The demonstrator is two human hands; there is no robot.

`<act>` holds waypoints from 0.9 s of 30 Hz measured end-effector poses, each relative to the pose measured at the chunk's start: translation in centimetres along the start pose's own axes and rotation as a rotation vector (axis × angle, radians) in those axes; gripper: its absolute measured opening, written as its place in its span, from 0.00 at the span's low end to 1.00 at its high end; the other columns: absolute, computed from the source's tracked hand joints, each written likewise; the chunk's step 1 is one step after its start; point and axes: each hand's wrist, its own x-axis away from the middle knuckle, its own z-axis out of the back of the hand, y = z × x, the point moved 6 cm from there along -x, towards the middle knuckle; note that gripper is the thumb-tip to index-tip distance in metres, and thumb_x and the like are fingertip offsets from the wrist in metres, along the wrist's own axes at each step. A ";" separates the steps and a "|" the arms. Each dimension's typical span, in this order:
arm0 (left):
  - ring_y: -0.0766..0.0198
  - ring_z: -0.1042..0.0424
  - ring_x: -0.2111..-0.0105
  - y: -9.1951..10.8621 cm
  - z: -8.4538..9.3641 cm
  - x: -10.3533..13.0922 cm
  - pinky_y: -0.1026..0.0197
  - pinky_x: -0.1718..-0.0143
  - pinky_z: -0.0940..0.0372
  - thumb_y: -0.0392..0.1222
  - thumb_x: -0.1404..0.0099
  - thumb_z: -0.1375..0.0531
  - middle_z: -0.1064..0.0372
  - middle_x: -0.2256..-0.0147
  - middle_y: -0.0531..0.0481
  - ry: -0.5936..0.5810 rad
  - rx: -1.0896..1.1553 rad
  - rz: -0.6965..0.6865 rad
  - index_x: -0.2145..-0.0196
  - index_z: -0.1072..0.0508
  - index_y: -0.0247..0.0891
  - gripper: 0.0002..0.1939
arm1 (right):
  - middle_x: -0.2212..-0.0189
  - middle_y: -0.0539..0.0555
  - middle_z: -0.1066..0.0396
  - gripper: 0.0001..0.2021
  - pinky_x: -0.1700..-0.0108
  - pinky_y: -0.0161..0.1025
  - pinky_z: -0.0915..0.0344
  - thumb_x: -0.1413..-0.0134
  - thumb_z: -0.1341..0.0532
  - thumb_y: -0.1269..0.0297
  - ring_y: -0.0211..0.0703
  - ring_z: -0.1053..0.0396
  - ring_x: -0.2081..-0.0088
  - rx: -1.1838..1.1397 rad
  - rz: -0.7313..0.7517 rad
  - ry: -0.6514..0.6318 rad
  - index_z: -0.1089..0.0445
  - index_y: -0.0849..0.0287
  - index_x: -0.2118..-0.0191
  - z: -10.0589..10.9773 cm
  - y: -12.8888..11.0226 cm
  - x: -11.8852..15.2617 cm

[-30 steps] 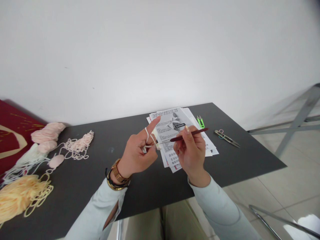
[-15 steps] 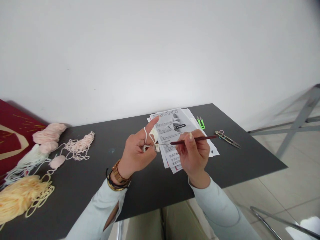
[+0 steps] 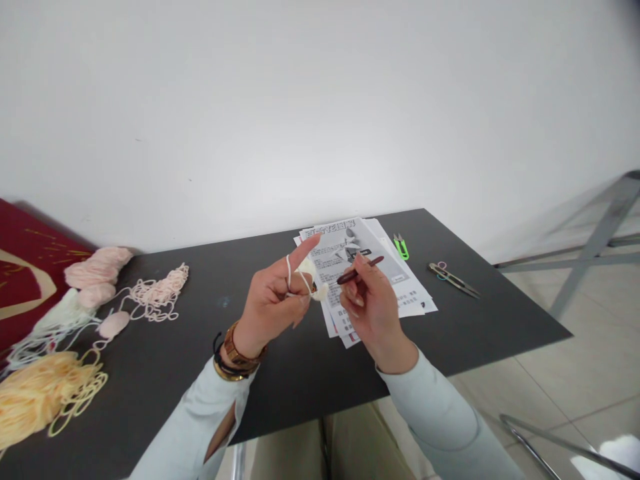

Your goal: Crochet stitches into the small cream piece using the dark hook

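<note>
A small cream crochet piece is pinched in my left hand, mostly hidden behind the fingers. White yarn loops round the raised index finger, which points up and to the right. My right hand is closed on the dark red handle of a crochet hook, held like a pen. The hook's tip points left at the crochet piece; whether it sits in a stitch I cannot tell. Both hands are above the printed sheets and the dark table.
Green thread snips and metal snips lie right of the sheets on the black table. At the left are pink yarn, yellow yarn, pale yarn and a red bag. A white wall rises behind.
My right hand has tilted the hook, so its handle now slants up to the right rather than lying nearly level. The left hand has turned slightly, and the crochet piece has shifted right.
</note>
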 end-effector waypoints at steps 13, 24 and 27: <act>0.73 0.48 0.87 -0.3 0.4 -0.1 0.69 0.90 0.50 0.30 0.47 0.40 0.31 0.81 0.54 0.065 -0.033 0.058 0.36 0.38 0.37 0.39 | 0.88 0.41 0.41 0.19 0.87 0.25 0.57 0.54 0.29 0.53 0.26 0.55 0.87 -0.021 0.013 -0.038 0.39 0.58 0.76 -0.1 -0.1 0.0; 0.66 0.41 0.80 1.7 0.7 0.2 0.61 0.78 0.43 0.33 0.37 0.42 0.33 0.80 0.54 0.066 -0.516 -0.256 0.36 0.38 0.40 0.31 | 0.81 0.43 0.36 0.16 0.86 0.26 0.48 0.50 0.31 0.55 0.28 0.45 0.85 0.063 0.251 -0.030 0.37 0.57 0.74 -0.2 -1.6 0.6; 0.67 0.39 0.78 2.0 0.6 0.5 0.62 0.76 0.42 0.31 0.38 0.43 0.32 0.78 0.54 0.044 -0.701 -0.303 0.34 0.42 0.40 0.34 | 0.81 0.43 0.35 0.14 0.85 0.27 0.45 0.48 0.32 0.56 0.29 0.44 0.84 0.091 0.377 -0.049 0.36 0.56 0.74 -0.5 -2.5 1.1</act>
